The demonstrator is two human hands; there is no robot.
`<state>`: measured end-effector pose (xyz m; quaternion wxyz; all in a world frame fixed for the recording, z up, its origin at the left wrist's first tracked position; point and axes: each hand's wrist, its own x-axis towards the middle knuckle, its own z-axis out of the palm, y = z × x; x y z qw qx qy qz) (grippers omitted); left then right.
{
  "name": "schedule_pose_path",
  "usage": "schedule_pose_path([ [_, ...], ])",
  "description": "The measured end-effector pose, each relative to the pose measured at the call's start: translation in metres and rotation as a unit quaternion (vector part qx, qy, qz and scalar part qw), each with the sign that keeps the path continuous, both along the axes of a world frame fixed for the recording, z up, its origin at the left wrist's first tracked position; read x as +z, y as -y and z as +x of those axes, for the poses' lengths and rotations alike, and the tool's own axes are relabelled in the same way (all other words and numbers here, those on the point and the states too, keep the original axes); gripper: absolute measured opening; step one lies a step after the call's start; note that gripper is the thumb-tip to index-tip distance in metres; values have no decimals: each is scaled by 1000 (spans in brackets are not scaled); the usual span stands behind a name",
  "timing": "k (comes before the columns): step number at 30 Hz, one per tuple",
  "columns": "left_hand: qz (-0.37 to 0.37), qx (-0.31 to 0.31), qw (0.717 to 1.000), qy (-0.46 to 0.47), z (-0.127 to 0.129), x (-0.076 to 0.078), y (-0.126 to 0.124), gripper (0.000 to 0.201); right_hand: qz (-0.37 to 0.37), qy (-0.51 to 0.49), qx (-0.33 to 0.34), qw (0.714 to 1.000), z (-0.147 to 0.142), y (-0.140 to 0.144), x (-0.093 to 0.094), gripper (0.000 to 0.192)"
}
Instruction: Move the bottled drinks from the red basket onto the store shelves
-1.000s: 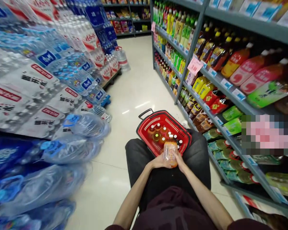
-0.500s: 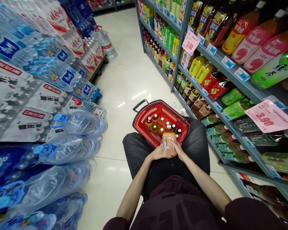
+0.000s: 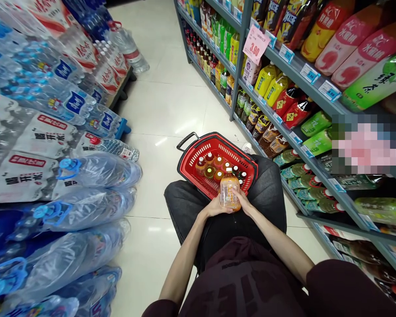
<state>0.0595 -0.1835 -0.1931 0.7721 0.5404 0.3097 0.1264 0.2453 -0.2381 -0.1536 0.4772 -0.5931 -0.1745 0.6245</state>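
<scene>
I hold an orange drink bottle point(image 3: 230, 192) upright between both hands, just above my knees. My left hand point(image 3: 214, 206) grips its left side and my right hand point(image 3: 243, 204) grips its right side. Directly beyond the bottle a red shopping basket point(image 3: 191, 155) with a black handle rests on the floor by my legs. Several capped drink bottles point(image 3: 218, 166) stand upright inside it.
Grey shelves point(image 3: 293, 66) of bottled drinks run along the right, with a pink price tag point(image 3: 255, 44). Large water jugs point(image 3: 95, 169) and shrink-wrapped water packs point(image 3: 36, 132) are stacked on the left. A pale tiled aisle point(image 3: 165, 101) stretches ahead.
The view has tilted down and shifted, so basket and bottle sit slightly higher and further left in frame. Both hands keep hold of the orange bottle.
</scene>
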Motion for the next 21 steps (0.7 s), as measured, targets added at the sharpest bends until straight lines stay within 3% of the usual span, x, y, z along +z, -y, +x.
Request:
schedule_pose_path([
  [7,7,-6,1000,6,1,5,0,93,-7,-3,-3,1000,0,0,-1,55],
  [13,10,2,1000,-22,-1,-1,0,104,-5,-19,-8,1000,0,-1,-6,56],
  [21,14,0,1000,-23,-1,-4,0,102,-7,-17,-9,1000,0,-1,-4,55],
])
